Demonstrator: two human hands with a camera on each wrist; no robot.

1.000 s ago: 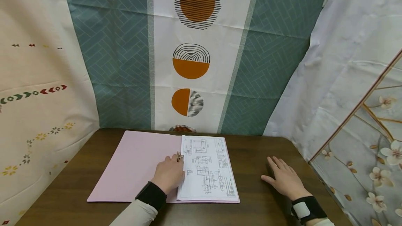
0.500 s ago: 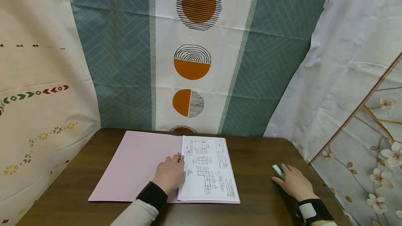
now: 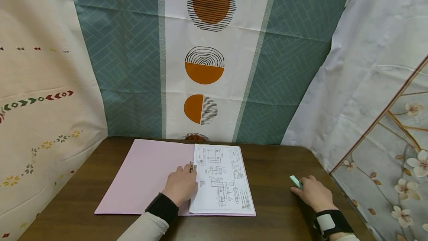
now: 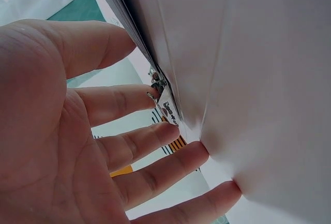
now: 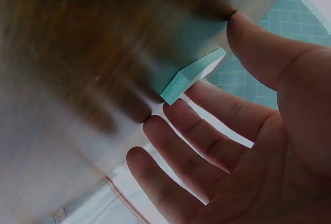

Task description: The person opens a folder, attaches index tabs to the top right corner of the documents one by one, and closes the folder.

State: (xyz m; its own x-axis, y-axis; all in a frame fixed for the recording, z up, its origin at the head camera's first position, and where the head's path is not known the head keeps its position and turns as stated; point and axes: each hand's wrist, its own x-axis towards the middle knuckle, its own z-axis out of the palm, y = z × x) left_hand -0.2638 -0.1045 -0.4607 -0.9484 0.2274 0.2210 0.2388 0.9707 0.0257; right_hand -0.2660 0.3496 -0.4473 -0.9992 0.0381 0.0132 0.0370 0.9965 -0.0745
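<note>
An open pink folder [image 3: 150, 174] lies on the table with printed technical drawings [image 3: 224, 181] on its right half. My left hand [image 3: 180, 183] rests on the folder beside the sheets' left edge, index finger at the metal clip [image 3: 192, 166]. In the left wrist view, its fingers [image 4: 160, 177] are fairly straight, with several tips touching the folder's pale surface [image 4: 269, 79]. At the right, my right hand [image 3: 314, 192] is beside a small mint-green sticky note pad [image 3: 296, 182]. The right wrist view shows fingertips against the pad's layered edge [image 5: 191, 74], while the thumb [image 5: 253, 43] stays apart from it.
A brown wooden table [image 3: 271, 196] bears everything. Behind it hangs a teal and white curtain [image 3: 200, 84] with orange circles. An embroidered cream cloth [image 3: 50, 122] borders the left side, a floral white cloth [image 3: 378, 103] the right.
My right hand has moved a little right and uncovered the green pad, and its fingers are now more bent. My left hand has stayed on the folder.
</note>
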